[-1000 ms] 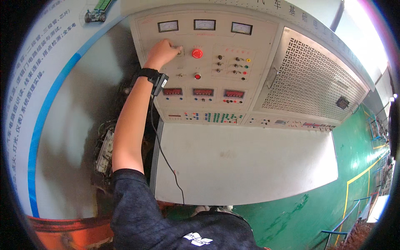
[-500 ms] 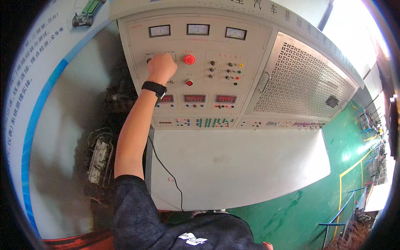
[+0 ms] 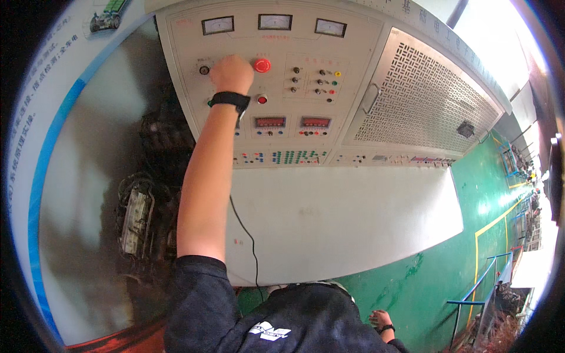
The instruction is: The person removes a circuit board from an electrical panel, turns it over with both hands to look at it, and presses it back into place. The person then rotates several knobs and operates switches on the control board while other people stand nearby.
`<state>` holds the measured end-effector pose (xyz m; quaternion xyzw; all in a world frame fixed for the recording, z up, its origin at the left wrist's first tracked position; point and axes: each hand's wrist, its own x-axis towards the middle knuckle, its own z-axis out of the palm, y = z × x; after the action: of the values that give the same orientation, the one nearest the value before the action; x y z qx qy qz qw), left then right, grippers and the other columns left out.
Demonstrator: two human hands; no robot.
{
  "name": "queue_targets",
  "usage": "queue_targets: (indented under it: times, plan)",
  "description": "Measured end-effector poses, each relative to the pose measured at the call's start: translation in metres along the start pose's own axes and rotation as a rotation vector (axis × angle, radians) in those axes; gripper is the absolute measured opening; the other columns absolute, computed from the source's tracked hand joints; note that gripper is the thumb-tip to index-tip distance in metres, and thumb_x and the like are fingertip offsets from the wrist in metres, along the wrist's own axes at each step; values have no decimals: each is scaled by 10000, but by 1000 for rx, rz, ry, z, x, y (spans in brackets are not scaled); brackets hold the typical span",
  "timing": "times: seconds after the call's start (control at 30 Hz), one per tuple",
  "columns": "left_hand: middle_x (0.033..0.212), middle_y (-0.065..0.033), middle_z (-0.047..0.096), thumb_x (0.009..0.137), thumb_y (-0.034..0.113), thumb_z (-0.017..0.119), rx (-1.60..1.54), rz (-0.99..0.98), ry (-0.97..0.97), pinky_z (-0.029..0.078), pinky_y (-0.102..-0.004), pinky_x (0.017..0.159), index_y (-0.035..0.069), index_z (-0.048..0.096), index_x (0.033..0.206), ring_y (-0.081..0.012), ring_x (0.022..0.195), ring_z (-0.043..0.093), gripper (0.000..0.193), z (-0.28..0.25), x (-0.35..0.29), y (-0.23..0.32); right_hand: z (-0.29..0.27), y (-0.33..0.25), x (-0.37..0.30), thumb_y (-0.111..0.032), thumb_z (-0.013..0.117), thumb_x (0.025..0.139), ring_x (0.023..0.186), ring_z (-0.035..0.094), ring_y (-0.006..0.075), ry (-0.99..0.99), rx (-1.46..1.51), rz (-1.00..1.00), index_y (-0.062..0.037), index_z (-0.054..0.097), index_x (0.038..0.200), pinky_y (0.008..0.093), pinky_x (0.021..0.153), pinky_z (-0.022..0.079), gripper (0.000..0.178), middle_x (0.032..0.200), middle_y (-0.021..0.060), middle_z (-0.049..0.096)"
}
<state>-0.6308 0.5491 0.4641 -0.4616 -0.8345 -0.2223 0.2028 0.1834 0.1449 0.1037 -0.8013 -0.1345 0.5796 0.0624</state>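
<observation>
My left hand (image 3: pixel 232 73), with a black watch (image 3: pixel 231 100) on its wrist, reaches up to the beige control panel (image 3: pixel 271 50). Its fingers are curled closed against the panel, and the hand hides whatever they grip. Close to its right sits a red mushroom-shaped stop button (image 3: pixel 262 65). To its left is a small dark round switch (image 3: pixel 204 70). Below the hand are a red push button (image 3: pixel 262 99) and a partly covered green one (image 3: pixel 210 102). My right hand (image 3: pixel 381 319) hangs low at the lower right over the floor, fingers loosely apart, holding nothing visible.
Three dial meters (image 3: pixel 275 22) line the panel's top; red digital displays (image 3: pixel 270 122) sit lower. A perforated metal door (image 3: pixel 429 88) is at right. Below spreads a white worktop (image 3: pixel 353 206), with a black cable (image 3: pixel 250 235) across its left part. An engine (image 3: pixel 136 220) stands at left.
My left hand has shifted slightly right along the panel, away from the dark round switch. My right hand has come further into view at the lower right. The whole view has tilted slightly.
</observation>
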Motion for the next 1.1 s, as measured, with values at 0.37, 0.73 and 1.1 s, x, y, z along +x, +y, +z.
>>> queue_targets:
  times: [0.37, 0.73, 1.1]
  plan:
    - [721, -166, 664, 857, 376, 541, -73, 26, 9, 508, -399, 547, 27, 695, 753, -311, 677, 662, 396, -3, -12, -24, 8, -56, -1, -241, 557, 897, 804, 648, 255, 2, -129, -167, -65, 541, 1089, 373, 702, 502, 261, 941, 111, 659]
    - [719, -161, 657, 736, 485, 706, -111, 83, 24, 502, -390, 611, 23, 678, 793, -310, 686, 651, 466, -13, -36, -49, 5, -60, 5, -220, 568, 897, 811, 655, 258, -53, -154, -120, -57, 541, 1100, 374, 682, 526, 262, 940, 114, 660]
    - [664, -115, 651, 741, 576, 661, -194, 37, 42, 497, -377, 536, 49, 669, 753, -283, 622, 644, 528, -8, -37, -49, 4, -46, 10, -225, 566, 900, 778, 650, 256, -69, -211, -10, -50, 549, 1084, 389, 665, 518, 254, 924, 123, 655]
